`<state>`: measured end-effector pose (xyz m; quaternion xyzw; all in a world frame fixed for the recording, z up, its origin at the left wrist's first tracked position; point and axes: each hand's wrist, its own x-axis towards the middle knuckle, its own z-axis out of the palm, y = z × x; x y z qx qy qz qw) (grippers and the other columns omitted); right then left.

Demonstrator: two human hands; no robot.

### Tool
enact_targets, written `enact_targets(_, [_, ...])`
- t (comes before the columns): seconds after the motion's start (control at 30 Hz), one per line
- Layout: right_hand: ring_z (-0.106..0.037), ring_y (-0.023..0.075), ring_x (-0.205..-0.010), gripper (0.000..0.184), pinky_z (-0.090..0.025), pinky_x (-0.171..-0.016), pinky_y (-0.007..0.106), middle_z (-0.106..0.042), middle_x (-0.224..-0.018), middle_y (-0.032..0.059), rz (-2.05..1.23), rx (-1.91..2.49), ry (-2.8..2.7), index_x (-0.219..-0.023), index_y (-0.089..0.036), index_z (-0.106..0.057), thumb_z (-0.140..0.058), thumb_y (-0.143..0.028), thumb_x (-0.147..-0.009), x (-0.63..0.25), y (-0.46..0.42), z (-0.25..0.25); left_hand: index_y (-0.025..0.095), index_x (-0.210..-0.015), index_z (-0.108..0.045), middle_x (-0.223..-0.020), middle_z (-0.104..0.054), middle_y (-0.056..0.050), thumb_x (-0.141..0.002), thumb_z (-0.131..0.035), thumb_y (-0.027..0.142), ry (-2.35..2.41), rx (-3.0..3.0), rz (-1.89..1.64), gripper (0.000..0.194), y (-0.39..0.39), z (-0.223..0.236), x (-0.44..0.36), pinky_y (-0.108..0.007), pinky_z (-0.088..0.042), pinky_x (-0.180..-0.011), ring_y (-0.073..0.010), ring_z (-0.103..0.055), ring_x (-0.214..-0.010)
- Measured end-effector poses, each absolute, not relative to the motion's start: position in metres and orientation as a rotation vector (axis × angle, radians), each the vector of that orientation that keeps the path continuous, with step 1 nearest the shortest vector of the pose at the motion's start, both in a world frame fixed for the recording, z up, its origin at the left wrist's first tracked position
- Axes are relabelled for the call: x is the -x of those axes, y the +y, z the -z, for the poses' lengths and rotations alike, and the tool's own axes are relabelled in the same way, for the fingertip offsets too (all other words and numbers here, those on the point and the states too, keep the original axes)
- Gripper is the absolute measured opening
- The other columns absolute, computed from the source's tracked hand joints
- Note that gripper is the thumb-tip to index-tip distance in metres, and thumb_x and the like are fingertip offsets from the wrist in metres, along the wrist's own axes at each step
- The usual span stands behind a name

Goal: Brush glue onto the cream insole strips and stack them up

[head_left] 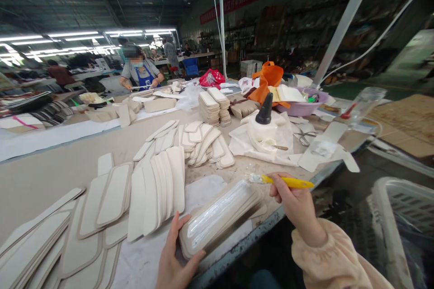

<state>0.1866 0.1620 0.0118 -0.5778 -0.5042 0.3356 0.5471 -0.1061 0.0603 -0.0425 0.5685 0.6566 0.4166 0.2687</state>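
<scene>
My right hand (292, 196) grips a yellow-handled brush (291, 182), its bristles white with wet glue. The bristle tip is at the far end of a stack of long beige panels (217, 219). A glossy wet coat covers the top panel. My left hand (181, 246) is at the near end of that stack, thumb and fingers spread around its corner and touching the edges. Left of it lie fanned white panels (158, 189) and overlapping beige-edged panels (113, 194). Beyond the brush, a white glue container (266, 126) with a black cone on top sits on a white sheet.
Scissors (305, 137) and a clear jar (368, 104) are at the right. A purple basin (301, 107) holds various items near orange cloth (269, 81). Stacked small panels (214, 104) stand farther back. A plastic basket (403, 216) is beside the table edge. Another person (142, 72) works across the table.
</scene>
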Motion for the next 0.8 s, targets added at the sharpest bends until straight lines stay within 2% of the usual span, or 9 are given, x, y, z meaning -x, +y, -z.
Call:
enact_targets(0.1, [-0.046, 0.0107, -0.043, 0.035, -0.039, -0.042, 0.023, -0.055, -0.054, -0.0023, -0.881, 1.315, -1.187, -0.089, -0.017, -0.061, -0.054, -0.051, -0.085, -0.175, 0.163, -0.009, 0.026, -0.145, -0.020, -0.129, -0.054, -0.007, -0.073, -0.065, 0.039, 1.768, -1.514, -1.149, 0.086, 0.060, 0.043, 0.104, -0.047, -0.030, -0.110, -0.0282, -0.047, -0.123])
enact_targets(0.27, [-0.049, 0.0113, -0.045, 0.039, -0.040, -0.045, 0.024, -0.056, -0.055, 0.0003, -0.890, 1.387, -1.306, -0.067, -0.017, -0.060, -0.054, -0.052, -0.084, -0.167, 0.170, 0.003, 0.026, -0.144, -0.022, -0.129, -0.055, -0.006, -0.072, -0.065, 0.037, 1.779, -1.590, -1.099, 0.084, 0.061, 0.048, 0.111, -0.045, -0.033, -0.109, -0.0278, -0.046, -0.125])
enact_targets(0.43, [-0.046, 0.0110, -0.044, 0.037, -0.039, -0.042, 0.023, -0.056, -0.056, -0.0016, -0.795, 1.372, -1.191, -0.090, -0.017, -0.061, -0.055, -0.053, -0.084, -0.180, 0.169, -0.004, 0.025, -0.144, -0.024, -0.132, -0.054, -0.007, -0.071, -0.068, 0.034, 1.765, -1.623, -1.063, 0.086, 0.062, 0.054, 0.118, -0.045, -0.035, -0.108, -0.0282, -0.047, -0.126])
enact_targets(0.6, [-0.046, 0.0108, -0.044, 0.038, -0.040, -0.041, 0.022, -0.054, -0.056, -0.0021, -0.899, 1.257, -1.225, -0.091, -0.017, -0.061, -0.053, -0.054, -0.084, -0.169, 0.161, -0.004, 0.024, -0.143, -0.025, -0.135, -0.051, -0.008, -0.067, -0.071, 0.026, 1.702, -1.578, -1.087, 0.088, 0.058, 0.054, 0.117, -0.044, -0.032, -0.110, -0.0267, -0.044, -0.127])
enact_targets(0.7, [-0.048, 0.0121, -0.045, 0.036, -0.042, -0.044, 0.024, -0.056, -0.056, -0.0014, -0.977, 1.306, -1.362, -0.085, -0.018, -0.062, -0.054, -0.053, -0.083, -0.156, 0.158, 0.006, 0.023, -0.142, -0.028, -0.135, -0.051, -0.008, -0.061, -0.074, 0.020, 1.685, -1.555, -1.108, 0.093, 0.057, 0.054, 0.116, -0.042, -0.032, -0.111, -0.0265, -0.045, -0.127])
enact_targets(0.8, [-0.051, 0.0136, -0.046, 0.034, -0.045, -0.046, 0.025, -0.057, -0.056, -0.0005, -0.892, 1.373, -1.430, -0.079, -0.018, -0.062, -0.056, -0.052, -0.082, -0.156, 0.159, 0.016, 0.022, -0.143, -0.028, -0.136, -0.050, -0.009, -0.057, -0.076, 0.019, 1.677, -1.563, -1.135, 0.099, 0.055, 0.056, 0.115, -0.042, -0.032, -0.110, -0.0273, -0.045, -0.126])
